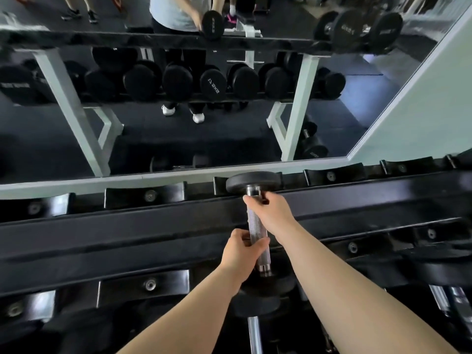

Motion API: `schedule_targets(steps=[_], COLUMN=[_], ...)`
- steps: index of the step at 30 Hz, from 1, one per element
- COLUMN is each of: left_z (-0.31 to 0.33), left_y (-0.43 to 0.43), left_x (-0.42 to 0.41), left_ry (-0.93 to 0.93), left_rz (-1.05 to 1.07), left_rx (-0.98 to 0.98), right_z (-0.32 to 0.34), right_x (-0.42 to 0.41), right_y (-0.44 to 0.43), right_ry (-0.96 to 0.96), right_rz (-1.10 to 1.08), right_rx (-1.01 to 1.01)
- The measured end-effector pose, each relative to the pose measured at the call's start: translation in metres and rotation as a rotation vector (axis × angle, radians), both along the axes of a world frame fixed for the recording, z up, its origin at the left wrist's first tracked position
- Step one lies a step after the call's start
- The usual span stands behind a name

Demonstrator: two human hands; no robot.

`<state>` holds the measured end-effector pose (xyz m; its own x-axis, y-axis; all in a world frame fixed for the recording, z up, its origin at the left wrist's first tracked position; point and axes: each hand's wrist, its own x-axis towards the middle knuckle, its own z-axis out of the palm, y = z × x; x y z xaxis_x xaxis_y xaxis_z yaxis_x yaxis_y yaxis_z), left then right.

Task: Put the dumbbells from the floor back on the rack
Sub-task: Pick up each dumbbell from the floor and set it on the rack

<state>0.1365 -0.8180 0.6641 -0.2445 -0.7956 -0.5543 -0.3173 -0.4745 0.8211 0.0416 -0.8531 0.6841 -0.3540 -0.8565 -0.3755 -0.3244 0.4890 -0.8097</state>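
Dumbbell (pixel 256 226): black round-headed weight with a knurled chrome handle, lying across the top tier of the rack, its length running from 12 o'clock to 6 o'clock in the view.
Far head: sits in a black cradle at the back rail, just below the mirror's lower edge.
Near head: lower, mostly hidden under the left wrist, at the front rail.
Left hand (pixel 241 251): closed around the near part of the handle, thumb across the top and fingers curled under it; the handle runs out of the fist toward 12 o'clock.
Right hand (pixel 269 208): clamped on the far end of the handle, just beside the far head, fingertips pinching the chrome collar; the bar leaves it toward 6 o'clock.
Rack (pixel 127 233): black rails crossing the view from 9 o'clock to 3 o'clock, with bolted cradles at intervals.
Mirror (pixel 178 139): behind the rack at 12 o'clock, reflecting the person, the held weight and rows of stored dumbbells.
Second chrome bar (pixel 254 333): at 6 o'clock on a lower tier, between the forearms.
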Motion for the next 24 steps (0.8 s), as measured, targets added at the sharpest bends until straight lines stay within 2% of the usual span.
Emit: schedule_targets(steps=[7, 12, 19, 24], left_z=[-0.006, -0.004, -0.001, 0.002], left_y=[-0.003, -0.002, 0.006, 0.022], left_x=[-0.001, -0.001, -0.001, 0.006], left_ry=[0.003, -0.034, -0.093, -0.140], left_rz=[0.010, -0.011, -0.001, 0.041], left_rx=[0.022, 0.018, -0.065, -0.207], right_z=[-0.004, -0.002, -0.005, -0.003], right_x=[0.000, 0.003, 0.004, 0.000], right_y=[-0.006, -0.004, 0.015, 0.037], right_ry=[0.057, 0.200, 0.113, 0.141], right_rz=[0.031, 0.055, 0.061, 0.057], right_rx=[0.040, 0.067, 0.073, 0.032])
